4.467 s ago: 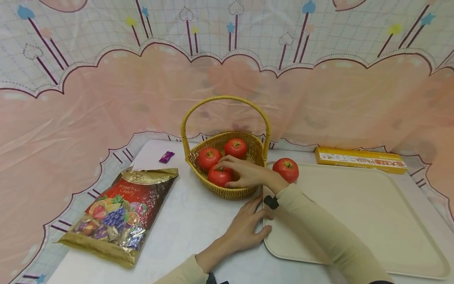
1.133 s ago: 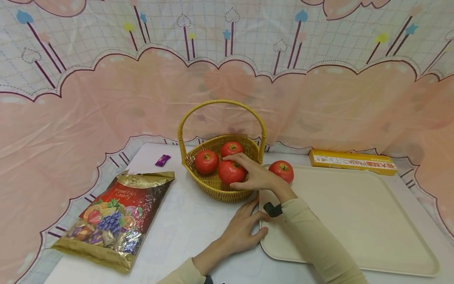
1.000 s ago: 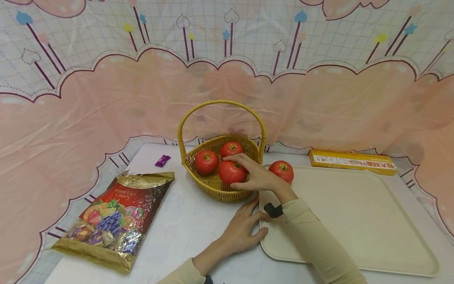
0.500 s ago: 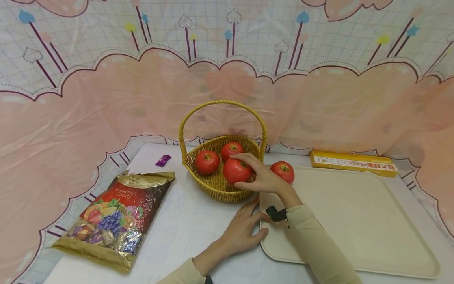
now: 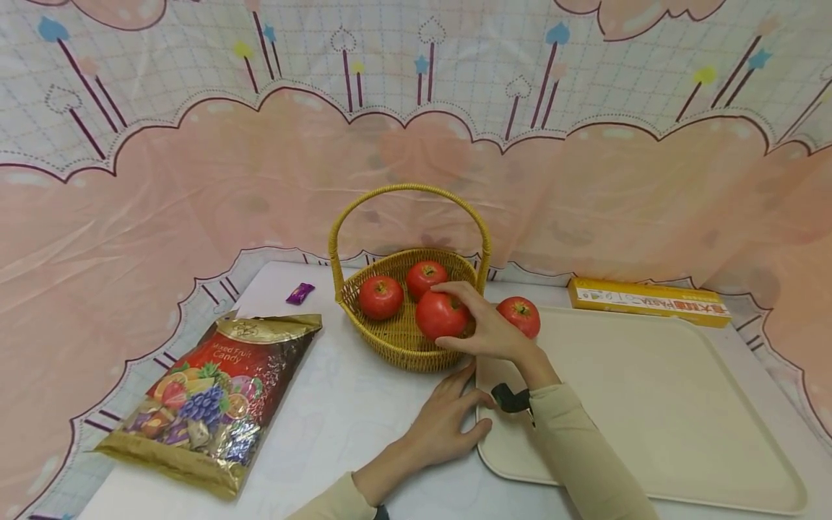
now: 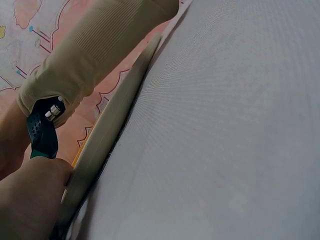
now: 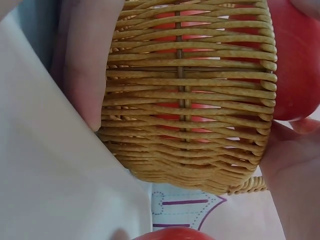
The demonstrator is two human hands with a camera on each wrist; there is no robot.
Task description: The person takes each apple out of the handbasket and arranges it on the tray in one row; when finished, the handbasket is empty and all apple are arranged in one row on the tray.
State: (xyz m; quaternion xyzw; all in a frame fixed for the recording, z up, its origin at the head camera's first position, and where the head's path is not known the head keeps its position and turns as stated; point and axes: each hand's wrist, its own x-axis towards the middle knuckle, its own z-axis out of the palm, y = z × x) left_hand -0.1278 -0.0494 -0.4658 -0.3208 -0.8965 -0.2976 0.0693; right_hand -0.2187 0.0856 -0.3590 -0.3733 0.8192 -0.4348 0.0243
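Observation:
My right hand (image 5: pixel 490 328) pinches a red fruit (image 5: pixel 442 315) between thumb and fingers, at the right side of the wicker basket (image 5: pixel 416 361). In the right wrist view the held fruit (image 7: pixel 300 65) stands partly above the basket (image 7: pixel 185 100) rim. Two other red fruits (image 5: pixel 380 297) (image 5: pixel 426 277) lie inside. My left hand (image 5: pixel 442 426) rests with loose fingers at the left edge of the beige tray (image 5: pixel 637 390); its fingers (image 7: pixel 90 60) reach the basket's outer side. The left wrist view shows part of the left hand (image 6: pixel 35 200), its fingers hidden.
Another red fruit (image 5: pixel 520 316) sits on the tray's far left corner. Behind the tray lies a yellow pasta box (image 5: pixel 650 302). To the left are a candy bag (image 5: pixel 214 397) and a small purple candy (image 5: pixel 300 293). A patterned cloth (image 5: pixel 416 159) hangs behind.
The right hand has moved the gripped fruit up and to the right from the basket's lower middle, with a slight further shift right in the last second. The left hand has stayed by the tray edge.

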